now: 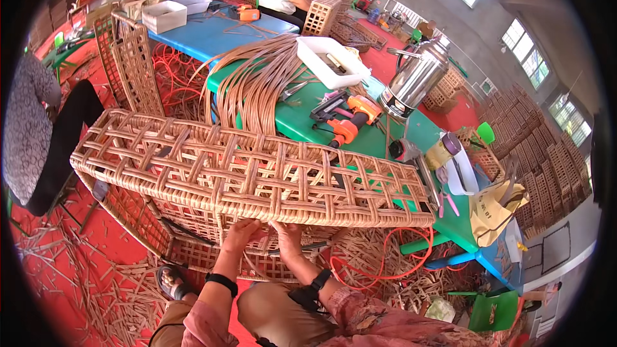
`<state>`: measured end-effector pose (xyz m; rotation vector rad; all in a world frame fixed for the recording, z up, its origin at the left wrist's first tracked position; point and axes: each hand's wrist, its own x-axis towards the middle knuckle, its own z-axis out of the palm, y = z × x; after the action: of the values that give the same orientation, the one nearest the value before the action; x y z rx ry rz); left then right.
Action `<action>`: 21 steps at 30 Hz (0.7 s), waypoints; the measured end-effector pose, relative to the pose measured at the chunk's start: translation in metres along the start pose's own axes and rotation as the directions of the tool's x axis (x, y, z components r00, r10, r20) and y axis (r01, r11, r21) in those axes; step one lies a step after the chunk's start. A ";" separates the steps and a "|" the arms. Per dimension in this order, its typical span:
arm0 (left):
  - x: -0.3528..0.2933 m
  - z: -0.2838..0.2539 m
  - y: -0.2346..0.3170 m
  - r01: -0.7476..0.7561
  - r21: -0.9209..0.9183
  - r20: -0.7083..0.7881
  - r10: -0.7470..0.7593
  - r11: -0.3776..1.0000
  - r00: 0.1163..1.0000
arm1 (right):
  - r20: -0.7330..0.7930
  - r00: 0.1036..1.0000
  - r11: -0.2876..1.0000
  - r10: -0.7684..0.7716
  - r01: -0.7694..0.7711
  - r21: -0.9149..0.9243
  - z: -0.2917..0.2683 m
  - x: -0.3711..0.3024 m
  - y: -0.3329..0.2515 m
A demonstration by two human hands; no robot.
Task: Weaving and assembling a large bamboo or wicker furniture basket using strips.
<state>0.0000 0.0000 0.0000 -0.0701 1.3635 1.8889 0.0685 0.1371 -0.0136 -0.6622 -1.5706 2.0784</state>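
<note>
A long tan wicker basket [254, 173] lies tilted across my lap, one latticed side facing up and its frame reaching down to the left. At its near wrapped edge, my left hand [239, 234] is closed, fingertips pressed to the rim. Close beside it, my right hand [288, 239] is also closed on that edge, its fingers partly hidden under the rim. Between the two hands a thin strip seems to hang down; which fingers hold it I cannot tell. Dark bands circle both wrists.
Beyond the basket, a green table [292, 112] carries a bundle of long strips [257, 83], an orange nail gun [352, 122], a white tray [331, 63], a steel flask [414, 80] and a jar [443, 151]. A red hose [385, 270] loops below. Cut scraps litter the floor; other people sit nearby.
</note>
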 end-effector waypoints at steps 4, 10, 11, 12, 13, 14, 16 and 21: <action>-0.020 -0.051 0.007 -0.475 0.031 -0.311 0.460 0.879 0.832 | -0.026 0.997 0.996 0.071 -0.072 -0.057 0.012 -0.004 -0.039; -0.113 -0.158 0.022 -0.443 0.295 -0.918 0.380 0.846 0.115 | -0.053 0.998 0.999 0.036 -0.034 0.038 0.009 -0.019 -0.019; -0.119 -0.164 0.026 -0.560 0.214 -0.970 0.240 0.800 -0.029 | -0.051 0.998 0.998 -0.020 0.022 0.051 0.005 -0.017 -0.011; -0.134 -0.174 0.032 -0.014 0.400 -0.897 0.388 0.916 -0.212 | -0.077 0.996 0.999 -0.033 0.036 0.031 0.003 -0.012 -0.002; -0.135 -0.179 0.037 -0.003 0.471 -0.868 0.463 0.882 -0.177 | -0.067 0.980 0.948 -0.187 0.162 -0.272 0.002 -0.001 0.008; -0.136 -0.187 0.041 0.034 0.570 -0.806 0.566 0.821 -0.172 | 0.072 0.937 0.689 -0.341 0.302 -0.659 -0.006 0.000 0.016; -0.138 -0.206 0.046 -0.240 0.624 -0.755 0.653 0.743 0.059 | 0.138 0.953 0.744 -0.270 0.297 -0.598 -0.016 0.002 0.027; -0.110 -0.243 0.051 -0.347 0.482 -0.636 0.594 0.804 0.493 | 0.097 0.983 0.859 -0.155 0.183 -0.479 -0.010 -0.005 0.018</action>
<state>-0.0494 -0.2669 -0.0110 -0.4367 2.4739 2.1803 0.0777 0.1366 -0.0331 -0.6043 -2.1306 1.5877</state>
